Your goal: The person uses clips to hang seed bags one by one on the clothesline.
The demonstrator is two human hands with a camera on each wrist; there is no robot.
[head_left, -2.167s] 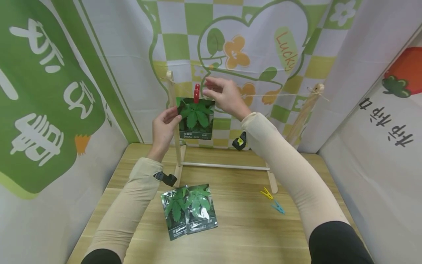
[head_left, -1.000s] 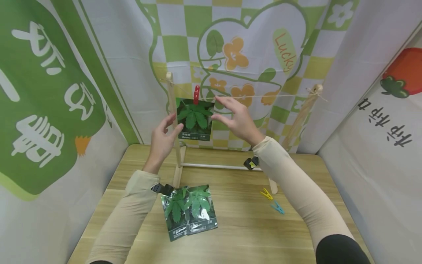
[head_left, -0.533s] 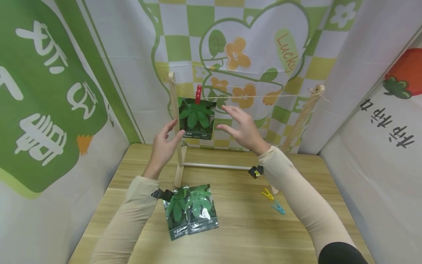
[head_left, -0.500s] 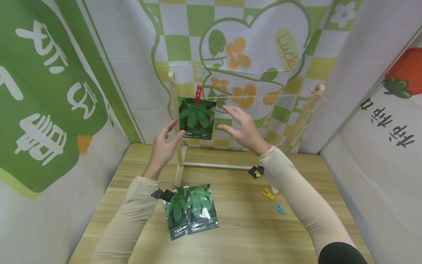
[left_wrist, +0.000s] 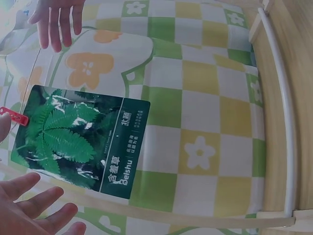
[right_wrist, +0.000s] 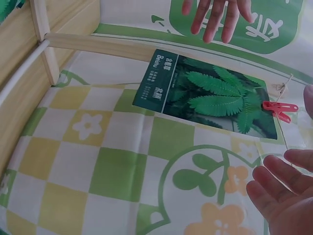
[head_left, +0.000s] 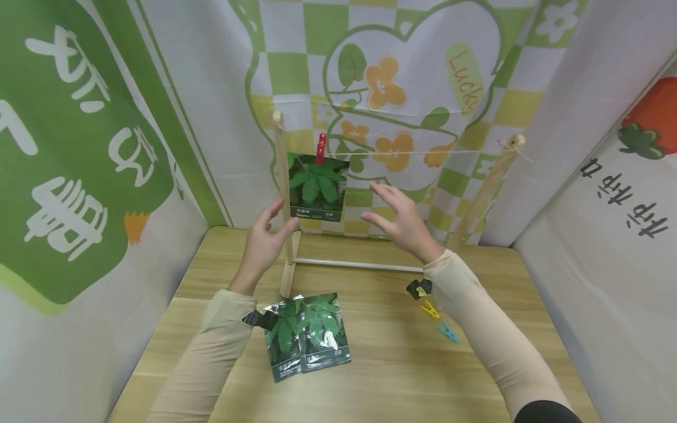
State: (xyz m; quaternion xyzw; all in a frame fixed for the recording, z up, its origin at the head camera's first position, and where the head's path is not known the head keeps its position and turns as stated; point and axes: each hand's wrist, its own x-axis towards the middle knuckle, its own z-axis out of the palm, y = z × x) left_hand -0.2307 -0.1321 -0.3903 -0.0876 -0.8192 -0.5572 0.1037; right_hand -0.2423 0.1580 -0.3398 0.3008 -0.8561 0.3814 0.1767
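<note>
A green seed packet (head_left: 316, 188) with a leafy picture hangs from a thin string (head_left: 418, 153), clipped at its top by a red clothespin (head_left: 321, 148). In the head view my left hand (head_left: 263, 241) is just left of the packet's lower corner, fingers spread, beside the wooden post (head_left: 282, 170). My right hand (head_left: 404, 223) is to the packet's right, thumb and fingers apart, holding nothing. Both wrist views show the packet (left_wrist: 80, 139) between the two hands, apart from the fingers. Two more seed packets (head_left: 324, 335) lie overlapping on the table, partly behind the left wrist's camera.
The string runs between two wooden posts, the right one (head_left: 489, 188) leaning in view, joined below by a white rod (head_left: 365, 265). A yellow clothespin (head_left: 430, 309) and a blue clothespin (head_left: 448, 332) lie on the wooden table (head_left: 391, 376). A patterned cloth (head_left: 288, 73) hangs behind.
My right hand has moved away from the red clothespin, right and down. My left hand has left the packet's left edge and sunk lower. The packet stays hanging.
</note>
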